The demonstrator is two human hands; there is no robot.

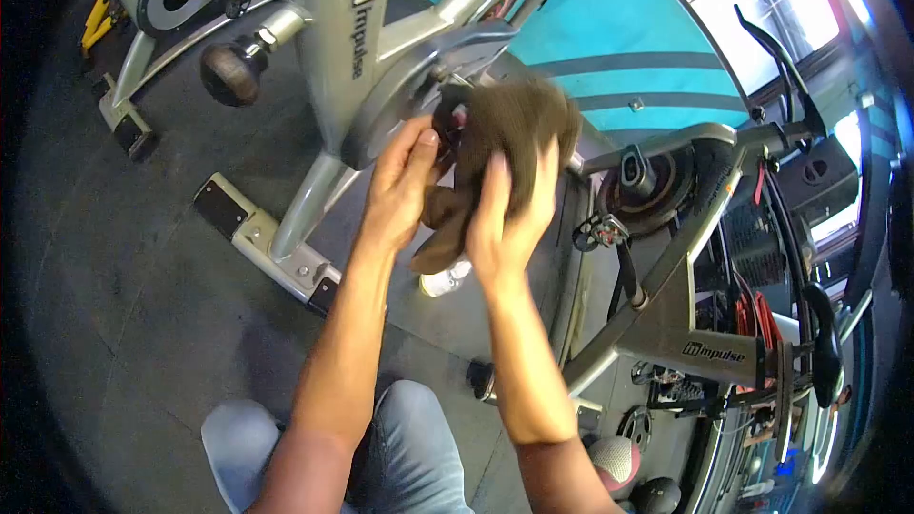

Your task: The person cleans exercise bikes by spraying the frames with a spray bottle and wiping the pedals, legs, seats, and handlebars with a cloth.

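Observation:
A brown cloth (522, 119), blurred by motion, is bunched at the middle of the view against a spin bike's pedal area. My right hand (514, 214) presses on the cloth with its fingers bent over it. Just left of it, my left hand (405, 181) has thumb and fingers closed on a dark bike pedal (446, 116), mostly covered by the cloth. A loose end of the cloth hangs down between both hands. Behind them rises the grey Impulse spin bike (333, 48).
A small bottle (440, 283) stands on the dark floor (143, 324) below the cloth. Another Impulse bike (666, 314) is at right, and part of a third bike (133, 38) at upper left. A ball (614, 462) and weight plate (635, 426) lie at lower right.

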